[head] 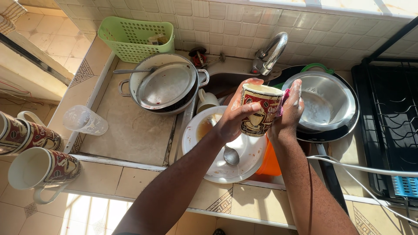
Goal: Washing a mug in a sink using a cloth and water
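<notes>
Over the sink [226, 80], above the white plate [244, 167] with its spoon [230, 154], both forearms reach in from the bottom edge. The patterned mug [260, 111] sits upright between the hands, long axis vertical. Left hand [233, 119] wraps its side, fingers closed round it. Right hand [289, 111] presses from the other side, pinching what looks like a pink cloth [281, 104], though it's mostly hidden.

Left hand [233, 119] gripping patterned mug [260, 109], right hand [288, 114] pressing perhaps a sponge, white plate [248, 156] beneath
</notes>
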